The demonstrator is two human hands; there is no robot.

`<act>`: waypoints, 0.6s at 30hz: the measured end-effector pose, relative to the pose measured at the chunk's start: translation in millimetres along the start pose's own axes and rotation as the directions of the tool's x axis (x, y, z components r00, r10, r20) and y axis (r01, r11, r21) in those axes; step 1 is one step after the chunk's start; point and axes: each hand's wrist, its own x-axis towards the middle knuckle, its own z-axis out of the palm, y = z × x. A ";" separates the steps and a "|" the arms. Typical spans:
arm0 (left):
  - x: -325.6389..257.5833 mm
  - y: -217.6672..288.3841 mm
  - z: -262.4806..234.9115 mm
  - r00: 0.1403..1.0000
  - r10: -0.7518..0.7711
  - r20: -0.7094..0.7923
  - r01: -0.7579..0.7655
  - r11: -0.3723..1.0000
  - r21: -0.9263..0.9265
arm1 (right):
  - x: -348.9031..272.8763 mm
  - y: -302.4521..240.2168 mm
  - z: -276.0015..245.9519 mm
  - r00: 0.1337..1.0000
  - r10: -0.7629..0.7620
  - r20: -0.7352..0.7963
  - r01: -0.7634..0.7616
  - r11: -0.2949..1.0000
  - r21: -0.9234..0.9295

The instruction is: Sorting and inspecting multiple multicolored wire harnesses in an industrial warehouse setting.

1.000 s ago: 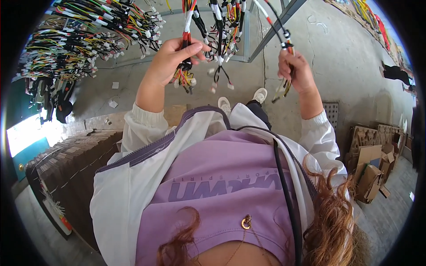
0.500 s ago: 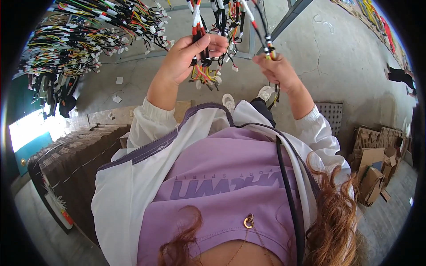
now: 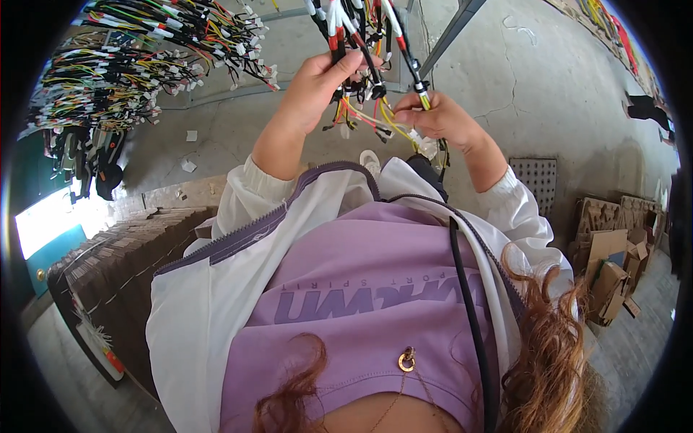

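Note:
Wire harnesses with black, white and red sleeves (image 3: 354, 40) hang down at the top centre, their loose red, yellow and black wire ends below. My left hand (image 3: 321, 86) is closed round several of them, the thumb lying across the front. To the right, my right hand (image 3: 444, 123) pinches one harness (image 3: 415, 72) just below its white band, where yellow wires come out. White connectors (image 3: 427, 148) dangle beneath the right fingers. Wires with small ends stretch between the two hands. Parts of both hands' fingers are hidden behind the cables.
Many more harnesses (image 3: 159, 65) hang in thick rows at the upper left. A grey metal frame bar (image 3: 455, 32) slants behind the right hand. Stacked flat cardboard (image 3: 130, 274) stands at the left. Cardboard boxes (image 3: 610, 278) and a perforated dark mat (image 3: 533, 184) are at the right.
My right hand has moved slightly left and lower with its harness, towards the left hand. My left hand has shifted a little right. The hanging wire ends have swung right.

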 end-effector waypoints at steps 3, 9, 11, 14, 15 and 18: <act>-2.7 4.8 2.0 0.999 -0.001 -0.048 0.008 0.987 0.162 | -2.1 4.5 -10.9 1.000 0.007 0.006 -0.007 0.999 0.043; -5.0 9.1 -10.3 0.996 -0.051 0.071 0.025 0.947 0.319 | -0.9 3.9 -18.7 1.000 0.005 -0.017 -0.005 0.999 0.032; -10.2 16.3 -13.9 0.981 -0.090 0.174 0.043 0.966 0.255 | 1.1 6.4 -23.7 1.000 0.011 -0.008 -0.011 1.000 0.025; -14.1 22.9 -16.9 0.970 -0.101 0.220 0.056 0.977 0.205 | 4.8 9.2 -26.1 1.000 -0.012 -0.016 0.012 0.999 0.048; -14.8 22.4 -18.6 0.972 -0.094 0.217 0.056 0.983 0.173 | 6.7 10.3 -27.2 1.000 -0.017 -0.011 0.018 0.997 0.069; -16.8 17.6 -17.2 0.985 -0.083 0.149 0.051 0.978 0.203 | 8.2 9.3 -27.4 1.000 -0.012 0.000 0.012 0.996 0.089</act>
